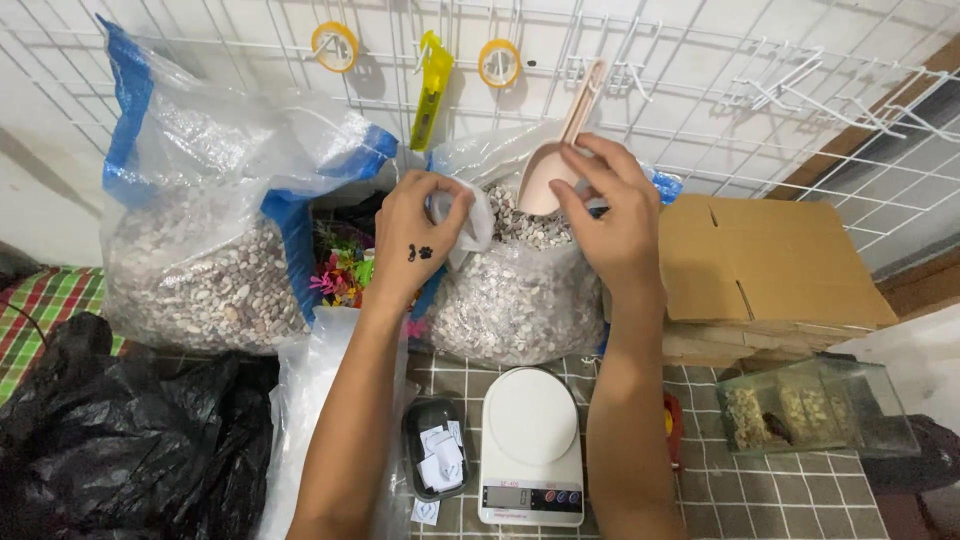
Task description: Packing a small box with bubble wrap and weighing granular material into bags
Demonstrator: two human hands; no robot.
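Left hand [418, 238] is pinching the clear plastic rim [472, 222] of the middle gravel bag [515, 290], fingers closed on it. Right hand [612, 215] is gripping a beige scoop [556, 160] just above the bag's gravel, fingers curled around its bowl. White scale [531, 445] is sitting below, between the forearms.

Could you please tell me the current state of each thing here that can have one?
Pebble bag: open at the top, full.
Scoop: tilted, bowl in the bag.
Left hand: gripping the bag's plastic edge.
Right hand: holding the scoop.
Scale: platform bare.
Larger bag: open, filled with pebbles.
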